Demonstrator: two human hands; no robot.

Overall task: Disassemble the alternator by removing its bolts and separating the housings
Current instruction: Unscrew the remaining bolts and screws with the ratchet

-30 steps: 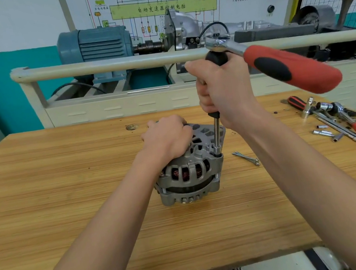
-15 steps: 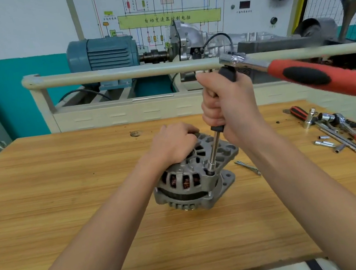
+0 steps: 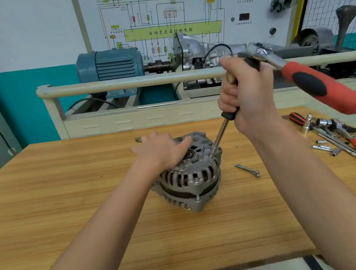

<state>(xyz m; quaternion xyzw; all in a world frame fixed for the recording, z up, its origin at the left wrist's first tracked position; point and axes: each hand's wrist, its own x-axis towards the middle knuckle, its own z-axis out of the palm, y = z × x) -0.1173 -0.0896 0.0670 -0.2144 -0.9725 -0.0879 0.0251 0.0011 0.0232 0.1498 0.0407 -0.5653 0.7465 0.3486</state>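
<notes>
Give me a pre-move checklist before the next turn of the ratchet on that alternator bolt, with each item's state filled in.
1. Grey ribbed metal alternator steadied: ok, the left hand rests on its top, though it sits tilted on the wooden table.
2. Chrome extension bar seated on the bolt: cannot tell, its tip meets the housing edge at a slant.
3. Grip on the tool: ok, the right hand grips the black extension handle under the red-and-black handled ratchet.
4. Swing room for the ratchet: ok, its handle is above the table.
5. Removed long thin bolts out of the way: ok, lying right of the alternator.
</notes>
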